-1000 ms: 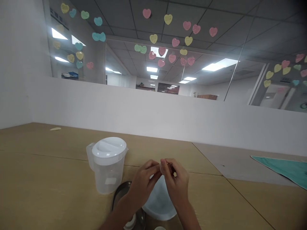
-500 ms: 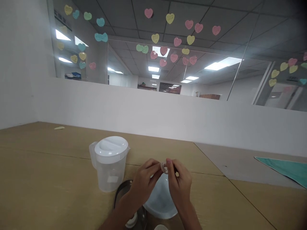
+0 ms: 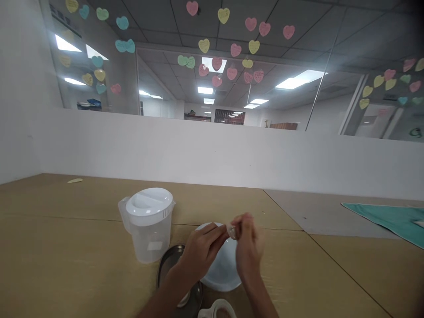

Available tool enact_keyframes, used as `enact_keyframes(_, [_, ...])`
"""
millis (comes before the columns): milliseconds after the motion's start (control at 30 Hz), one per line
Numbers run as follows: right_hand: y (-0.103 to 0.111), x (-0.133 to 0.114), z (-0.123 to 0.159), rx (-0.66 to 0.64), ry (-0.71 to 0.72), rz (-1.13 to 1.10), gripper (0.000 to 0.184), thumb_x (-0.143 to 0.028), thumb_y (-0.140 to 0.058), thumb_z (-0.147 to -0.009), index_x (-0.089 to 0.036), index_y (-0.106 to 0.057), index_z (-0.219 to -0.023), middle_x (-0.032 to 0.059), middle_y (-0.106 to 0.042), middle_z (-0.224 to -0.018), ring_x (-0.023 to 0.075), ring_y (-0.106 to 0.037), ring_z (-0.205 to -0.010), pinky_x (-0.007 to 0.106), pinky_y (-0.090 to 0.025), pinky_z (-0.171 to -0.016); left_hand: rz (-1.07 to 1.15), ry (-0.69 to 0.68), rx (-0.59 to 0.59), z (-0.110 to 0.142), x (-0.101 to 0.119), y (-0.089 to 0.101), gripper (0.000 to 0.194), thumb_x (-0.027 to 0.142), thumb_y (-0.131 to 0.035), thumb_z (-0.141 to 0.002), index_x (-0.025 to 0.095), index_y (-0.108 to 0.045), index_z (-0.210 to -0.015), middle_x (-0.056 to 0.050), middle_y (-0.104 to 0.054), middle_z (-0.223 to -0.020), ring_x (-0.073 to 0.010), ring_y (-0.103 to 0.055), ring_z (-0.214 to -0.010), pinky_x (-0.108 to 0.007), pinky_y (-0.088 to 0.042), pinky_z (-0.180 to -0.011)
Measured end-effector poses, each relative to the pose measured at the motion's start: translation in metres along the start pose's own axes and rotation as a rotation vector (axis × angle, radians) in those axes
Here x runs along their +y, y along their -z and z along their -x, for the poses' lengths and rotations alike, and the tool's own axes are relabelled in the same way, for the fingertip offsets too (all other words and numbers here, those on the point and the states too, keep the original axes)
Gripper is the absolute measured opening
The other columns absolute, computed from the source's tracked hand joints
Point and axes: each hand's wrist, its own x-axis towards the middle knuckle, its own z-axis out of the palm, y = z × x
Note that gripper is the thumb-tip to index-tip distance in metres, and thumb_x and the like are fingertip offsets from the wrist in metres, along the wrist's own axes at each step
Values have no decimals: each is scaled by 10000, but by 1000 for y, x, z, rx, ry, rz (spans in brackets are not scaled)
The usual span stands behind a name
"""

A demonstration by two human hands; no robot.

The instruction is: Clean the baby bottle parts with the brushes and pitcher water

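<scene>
A small whitish, rounded piece (image 3: pixel 231 231) is pinched between the fingertips of my left hand (image 3: pixel 202 251), above the far part of a pale bowl (image 3: pixel 221 269). My right hand (image 3: pixel 247 245) is closed with its fingertips against the right side of the piece; motion blurs these fingers. The piece is too small to name its kind. Beneath my left forearm lies a dark metal tray (image 3: pixel 170 260), partly hidden, with something white on it. A white cup-like item with a handle (image 3: pixel 222 304) shows at the bottom edge, its contents brownish.
A clear plastic pitcher (image 3: pixel 150 240) with a white lid stands left of my hands. A teal cloth (image 3: pixel 380 218) lies at the right on the grey part of the table. A flat yellowish scrap (image 3: pixel 75 180) is at the back left. A white wall (image 3: pixel 198 150) closes off the table's far side.
My right hand has turned and its fingers have curled upward beside the whitish piece, now blurred. The view has shifted slightly, and more of the cup-like item shows at the bottom.
</scene>
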Motion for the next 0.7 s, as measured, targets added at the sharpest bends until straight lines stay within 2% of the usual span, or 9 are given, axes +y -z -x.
enact_keyframes(67, [-3,5,0,-72,-34,9,461,-567,-440,-804,-172,-449,-569,-62,-326,-479,68,-312,-429,205,-260,-405,-13,11,-15,0,-1,3,307,308,-348,-922,167,-617,-966,-50,-612,-782,-125,-557,-700,-219,-427,-634])
enact_keyframes(167, [6,-1,-15,3,-57,-98,433,-534,-480,-796,-180,-405,-558,-84,-285,-452,50,-251,-395,193,-206,-380,-53,-7,-76,-1,0,6,306,318,-354,-921,173,-605,-1019,-45,-627,-809,-128,-567,-713,-223,-427,-654])
enact_keyframes(267, [31,-16,-38,172,-40,-239,417,-502,-510,-784,-184,-378,-549,-92,-272,-443,39,-213,-376,187,-167,-363,-61,-7,-148,-1,0,8,318,327,-337,-924,184,-602,-1029,-38,-631,-825,-130,-573,-740,-223,-423,-677])
enact_keyframes(367, [65,-27,-58,370,60,-287,368,-422,-532,-785,-184,-377,-552,-82,-314,-469,36,-224,-374,192,-162,-354,-89,81,-242,-2,-4,9,314,320,-333,-924,205,-623,-959,-20,-631,-818,-131,-571,-740,-225,-404,-665])
enact_keyframes(467, [94,-26,-70,442,77,-242,310,-347,-534,-785,-180,-406,-558,-73,-338,-480,38,-241,-373,201,-167,-350,-165,144,-366,-1,-8,4,272,294,-374,-908,231,-638,-922,-7,-619,-821,-133,-564,-744,-229,-386,-655])
enact_keyframes(533, [105,-21,-75,415,51,-188,293,-350,-541,-775,-180,-424,-567,-73,-349,-476,38,-251,-367,204,-171,-346,-232,168,-428,1,-11,-4,239,270,-415,-885,236,-650,-913,-17,-603,-851,-144,-555,-779,-238,-388,-670])
enact_keyframes(600, [109,-15,-77,335,0,-107,297,-387,-560,-755,-177,-447,-578,-74,-356,-468,37,-262,-361,201,-175,-343,-294,199,-491,5,-13,-14,217,246,-451,-858,220,-665,-871,-39,-584,-885,-162,-541,-825,-253,-398,-693])
enact_keyframes(700, [105,-7,-76,94,-144,92,342,-480,-585,-712,-163,-503,-611,-70,-380,-459,45,-308,-363,193,-207,-344,-337,236,-595,12,-18,-29,195,200,-484,-822,180,-678,-828,-78,-570,-922,-190,-520,-883,-293,-409,-751])
